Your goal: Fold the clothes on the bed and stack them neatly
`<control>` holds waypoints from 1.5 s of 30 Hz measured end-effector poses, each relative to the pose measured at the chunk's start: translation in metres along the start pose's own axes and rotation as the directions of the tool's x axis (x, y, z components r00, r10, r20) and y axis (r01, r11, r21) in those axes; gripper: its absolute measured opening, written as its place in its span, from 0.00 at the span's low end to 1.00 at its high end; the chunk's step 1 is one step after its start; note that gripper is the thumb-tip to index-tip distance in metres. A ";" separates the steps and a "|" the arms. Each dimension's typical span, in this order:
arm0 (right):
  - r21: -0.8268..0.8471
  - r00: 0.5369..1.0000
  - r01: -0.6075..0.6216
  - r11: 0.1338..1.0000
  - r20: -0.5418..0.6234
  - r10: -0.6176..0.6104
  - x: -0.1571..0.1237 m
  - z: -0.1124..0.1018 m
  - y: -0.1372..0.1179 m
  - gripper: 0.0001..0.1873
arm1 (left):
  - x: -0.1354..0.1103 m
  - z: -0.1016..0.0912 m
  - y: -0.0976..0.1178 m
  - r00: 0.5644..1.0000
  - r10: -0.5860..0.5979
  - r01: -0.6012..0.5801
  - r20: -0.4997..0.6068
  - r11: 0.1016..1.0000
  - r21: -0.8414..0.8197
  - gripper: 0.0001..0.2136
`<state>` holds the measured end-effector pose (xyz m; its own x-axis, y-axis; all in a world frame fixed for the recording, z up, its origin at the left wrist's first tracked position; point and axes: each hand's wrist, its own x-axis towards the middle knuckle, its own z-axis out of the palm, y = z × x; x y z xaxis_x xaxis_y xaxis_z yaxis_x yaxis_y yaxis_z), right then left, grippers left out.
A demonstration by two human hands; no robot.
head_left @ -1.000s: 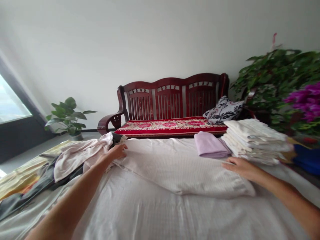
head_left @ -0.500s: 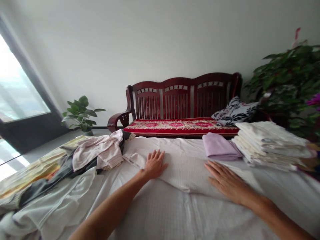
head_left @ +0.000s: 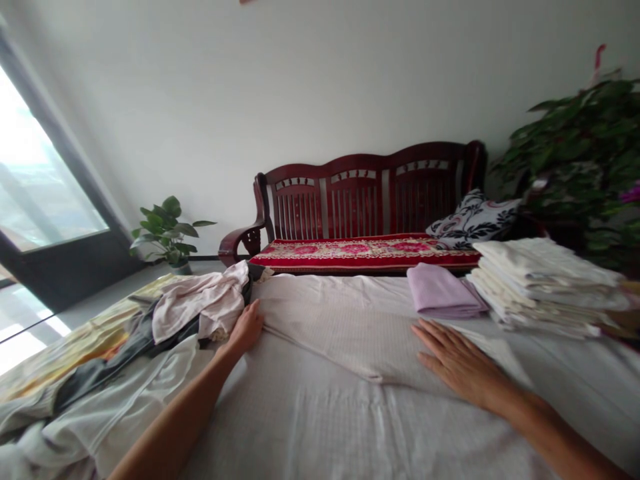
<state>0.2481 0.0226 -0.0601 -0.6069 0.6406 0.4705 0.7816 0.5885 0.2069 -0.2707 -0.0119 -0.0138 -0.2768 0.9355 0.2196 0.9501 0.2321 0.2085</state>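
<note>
A pale, finely checked garment [head_left: 340,333] lies spread across the white-covered surface, with a long narrow part, which looks like a sleeve, reaching left. My left hand [head_left: 249,327] is closed at the far left end of that part, its fingertips partly hidden, and the fabric runs straight from it. Flat on the garment's right side rests my right hand [head_left: 453,360], fingers stretched out and holding nothing. Just beyond it sits a folded lilac cloth [head_left: 443,291]. Beside my left hand is a heap of loose clothes, with a pale pink garment [head_left: 200,303] on top.
A stack of folded white cloths [head_left: 543,287] stands at the right. Behind the surface is a dark red wooden bench [head_left: 353,207] with a patterned cushion [head_left: 473,220]. Potted plants [head_left: 170,233] flank it, and a glass door [head_left: 45,160] is at the left.
My left hand has moved left from the middle of the garment to its far left end and closed there. The crumpled end now lies straighter. My right hand stays in place.
</note>
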 end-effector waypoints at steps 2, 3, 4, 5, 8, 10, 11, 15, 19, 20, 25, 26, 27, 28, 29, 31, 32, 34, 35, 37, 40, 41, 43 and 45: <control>0.012 1.000 -0.019 1.000 0.010 0.019 0.000 0.000 -0.001 0.31 | 0.006 -0.008 -0.006 0.997 -0.076 0.076 -0.032 0.997 -0.007 0.24; 0.019 0.999 -0.031 0.999 0.013 0.031 0.000 0.000 -0.002 0.32 | 0.008 -0.013 -0.007 0.995 -0.089 0.089 -0.038 0.996 0.000 0.23; 0.026 0.999 -0.042 0.999 0.018 0.042 0.000 0.000 -0.002 0.32 | 0.010 -0.017 -0.008 0.995 -0.092 0.092 -0.039 0.996 0.009 0.22; 0.032 0.999 -0.051 0.998 0.021 0.050 0.000 -0.001 -0.003 0.32 | 0.012 -0.021 -0.007 0.995 -0.096 0.097 -0.037 0.995 0.019 0.22; 0.043 0.998 -0.065 0.997 0.027 0.063 0.000 -0.001 -0.003 0.33 | 0.013 -0.026 -0.001 0.993 -0.114 0.115 -0.014 0.991 0.070 0.22; 0.052 0.998 -0.065 0.997 0.029 0.064 0.001 -0.002 -0.003 0.33 | 0.013 -0.027 0.005 0.992 -0.123 0.121 0.012 0.986 0.114 0.22; 0.057 0.998 -0.065 0.996 0.028 0.064 0.001 -0.002 -0.003 0.33 | 0.013 -0.027 0.007 0.992 -0.124 0.120 0.024 0.983 0.136 0.22; 0.072 0.998 -0.069 0.995 0.012 0.069 0.001 -0.003 -0.004 0.32 | 0.011 -0.028 0.015 0.993 -0.113 0.102 0.041 0.971 0.216 0.19; 0.078 0.997 -0.078 0.994 0.030 0.076 0.001 -0.005 -0.005 0.31 | 0.010 -0.032 0.016 0.996 -0.076 0.060 0.040 0.950 0.306 0.19; 0.082 0.996 -0.085 0.993 0.041 0.082 0.001 -0.005 -0.005 0.31 | 0.010 -0.034 0.018 0.997 -0.071 0.053 0.044 0.945 0.323 0.20; 0.159 0.987 -0.126 0.979 0.118 0.108 0.010 -0.018 -0.004 0.28 | 0.006 -0.040 0.052 0.996 0.084 -0.069 -0.041 0.956 0.284 0.22; 0.170 0.984 -0.144 0.975 0.127 0.123 0.013 -0.023 -0.006 0.27 | 0.003 -0.038 0.065 0.989 0.143 -0.130 -0.043 0.968 0.216 0.22; 0.174 0.981 -0.164 0.971 0.132 0.142 0.015 -0.029 -0.011 0.27 | -0.002 -0.035 0.081 0.979 0.203 -0.198 -0.031 0.973 0.123 0.21; 0.167 0.978 -0.183 0.969 0.134 0.161 0.018 -0.036 -0.017 0.27 | -0.007 -0.029 0.099 0.966 0.260 -0.260 -0.005 0.965 0.013 0.20; 0.163 0.977 -0.184 0.969 0.135 0.163 0.020 -0.042 -0.025 0.27 | -0.014 -0.023 0.117 0.945 0.327 -0.323 0.022 0.941 -0.096 0.19; 0.174 0.977 -0.153 0.973 0.171 0.124 0.022 -0.053 -0.045 0.29 | -0.030 -0.007 0.153 0.883 0.465 -0.434 0.057 0.858 -0.274 0.18; 0.183 0.975 -0.138 0.973 0.196 0.101 0.022 -0.055 -0.054 0.30 | -0.038 0.002 0.169 0.850 0.523 -0.476 0.064 0.814 -0.332 0.19; 0.202 0.969 -0.130 0.971 0.231 0.081 0.022 -0.056 -0.068 0.31 | -0.055 0.019 0.195 0.788 0.611 -0.546 0.070 0.747 -0.379 0.20; 0.200 0.967 -0.133 0.971 0.241 0.082 0.021 -0.055 -0.071 0.32 | -0.062 0.026 0.205 0.763 0.642 -0.578 0.071 0.727 -0.370 0.21; 0.167 0.960 -0.160 0.973 0.255 0.114 0.019 -0.053 -0.070 0.31 | -0.075 0.039 0.216 0.727 0.683 -0.635 0.077 0.710 -0.305 0.24; 0.062 0.930 -0.251 0.966 0.293 0.222 0.015 -0.053 -0.051 0.32 | -0.088 0.048 0.219 0.712 0.695 -0.675 0.098 0.717 -0.177 0.27; 0.026 0.912 -0.286 0.958 0.316 0.263 0.014 -0.054 -0.042 0.32 | -0.091 0.049 0.218 0.712 0.694 -0.679 0.104 0.719 -0.149 0.27; -0.039 0.870 -0.346 0.937 0.361 0.336 0.011 -0.056 -0.026 0.34 | -0.095 0.048 0.216 0.707 0.698 -0.686 0.118 0.716 -0.125 0.27; -0.100 0.826 -0.401 0.911 0.391 0.406 0.008 -0.057 -0.012 0.35 | -0.098 0.046 0.213 0.705 0.697 -0.686 0.130 0.717 -0.125 0.28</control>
<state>0.2419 -0.0077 -0.0099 -0.2404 0.9609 0.1373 0.9694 0.2303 0.0854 -0.0351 -0.0417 -0.0345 0.4862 0.8558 0.1766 0.8527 -0.5088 0.1184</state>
